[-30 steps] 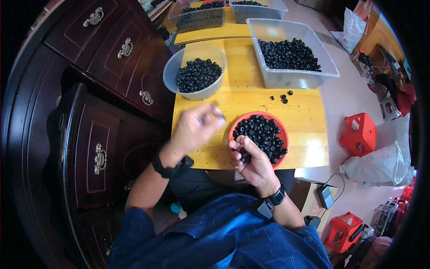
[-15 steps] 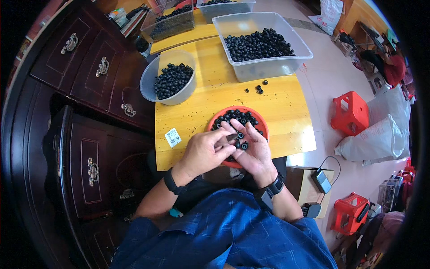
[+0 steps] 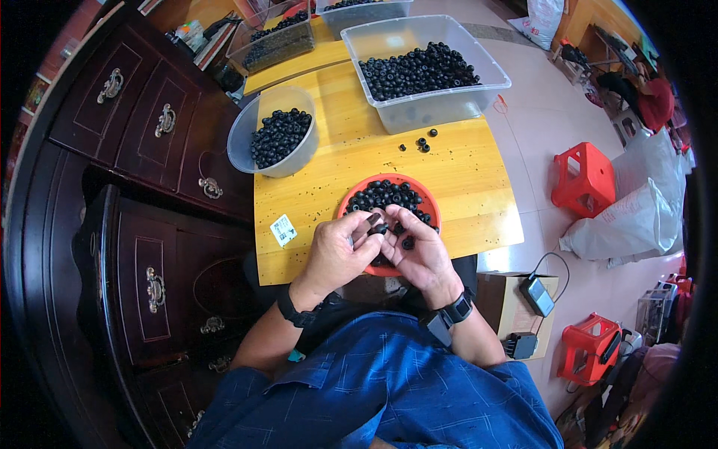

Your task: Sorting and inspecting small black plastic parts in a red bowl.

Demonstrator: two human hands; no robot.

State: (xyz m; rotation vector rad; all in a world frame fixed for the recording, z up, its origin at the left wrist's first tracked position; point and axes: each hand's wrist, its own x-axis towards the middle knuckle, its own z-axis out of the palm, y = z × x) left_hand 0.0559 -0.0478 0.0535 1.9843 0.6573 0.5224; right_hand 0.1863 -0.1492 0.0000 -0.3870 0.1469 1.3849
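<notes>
Both my hands meet over an orange-red bowl (image 3: 437,212) heaped with small, round black pieces (image 3: 385,194), many with a hole. My left hand (image 3: 340,247) pinches one black piece (image 3: 380,229) between thumb and fingers. A dark, flat, narrow object (image 3: 373,219) also shows at those fingers; its kind I cannot make out. Palm up, my right hand (image 3: 428,262) is cupped with its fingers bent, and a few black ring-like pieces (image 3: 407,242) lie in it. Its fingertips are close to the piece in my left hand and partly hidden.
On the yellow table (image 3: 471,194) stand a round clear tub (image 3: 301,153) and a rectangular clear bin (image 3: 449,108), both with black pieces. Loose pieces (image 3: 425,147) and a white label (image 3: 283,230) lie there. Dark drawers (image 3: 149,247) flank the left; red stools (image 3: 583,179) stand right.
My right hand has gone from a more open palm to bent fingers, close against the left. A black piece now shows in my left fingertips. The view has shifted slightly.
</notes>
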